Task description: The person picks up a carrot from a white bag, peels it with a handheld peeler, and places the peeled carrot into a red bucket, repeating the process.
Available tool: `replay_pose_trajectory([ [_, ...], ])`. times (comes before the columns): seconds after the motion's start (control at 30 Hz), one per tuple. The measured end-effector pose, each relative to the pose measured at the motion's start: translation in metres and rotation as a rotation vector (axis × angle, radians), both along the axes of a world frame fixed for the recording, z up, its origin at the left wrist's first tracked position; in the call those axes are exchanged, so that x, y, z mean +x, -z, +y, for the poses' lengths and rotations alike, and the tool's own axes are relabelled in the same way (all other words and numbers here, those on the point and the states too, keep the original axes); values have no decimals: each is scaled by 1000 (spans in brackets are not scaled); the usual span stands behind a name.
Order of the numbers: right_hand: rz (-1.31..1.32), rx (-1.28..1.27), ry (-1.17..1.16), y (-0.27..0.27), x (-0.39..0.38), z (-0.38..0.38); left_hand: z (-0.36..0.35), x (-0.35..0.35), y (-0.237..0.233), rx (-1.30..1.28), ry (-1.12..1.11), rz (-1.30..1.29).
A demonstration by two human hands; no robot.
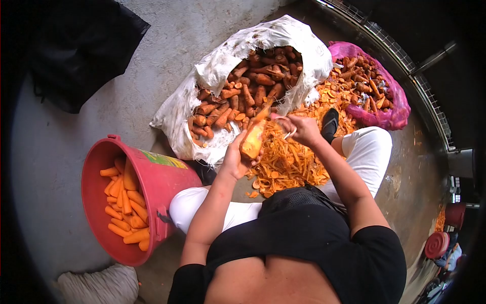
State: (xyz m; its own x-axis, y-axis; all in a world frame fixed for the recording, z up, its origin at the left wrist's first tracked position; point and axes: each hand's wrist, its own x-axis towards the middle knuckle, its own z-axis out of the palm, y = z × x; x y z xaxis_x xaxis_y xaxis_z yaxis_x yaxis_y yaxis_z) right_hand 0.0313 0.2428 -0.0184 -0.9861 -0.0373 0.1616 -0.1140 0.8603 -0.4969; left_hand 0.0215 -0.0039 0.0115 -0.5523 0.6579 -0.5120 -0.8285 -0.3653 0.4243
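Grey flr (167,45), pt wet; peelings (288,164); metal grating (400,57)

The carrot (252,141) is thick and orange with paler yellowish patches, held at a slant in the left hand (244,154), its blunt wide end towards the person and its narrower end pointing up and right towards the sack (177,109). The peeler (288,126), a small tool with a pale curved part, is gripped in the right hand (305,130) just beside the carrot's narrow end; its blade is too blurred to make out. Long orange peels (288,164) lie loosely heaped on the floor (400,167) beneath and beyond the hands, with round cut slices among them, near the open sack of rough, brownish carrots (223,109)
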Motion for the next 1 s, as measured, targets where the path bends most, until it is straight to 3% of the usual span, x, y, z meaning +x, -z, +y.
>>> replay_pose_trajectory([
  [0.07,-105,-47,165,26,-9,33,-1,2,-1,70,49,44],
  [0.17,-475,-1155,746,-11,-16,48,1,-1,5,-22,-52,28],
  [0.23,-504,-1767,523,-6,-15,58,0,-5,10,-67,-101,61],
  [0.33,-466,-901,471,-31,-4,28,1,-11,19,-79,-178,50],
  [0.37,-447,-667,307,-35,0,20,2,-11,20,-73,-204,32],
  [0.47,-293,-577,-31,-22,18,-9,2,-15,18,-59,-182,0],
  [0.53,-260,-174,-247,-19,19,-13,3,-15,16,-65,-187,-17],
  [0.63,-93,-183,-349,-17,20,-22,5,-12,14,-68,-212,-44],
  [0.87,-134,-170,-326,-19,15,-23,2,-7,4,-56,-139,45],
  [1.0,-44,-8,-267,-14,13,-18,1,-9,9,-47,-119,52],
])
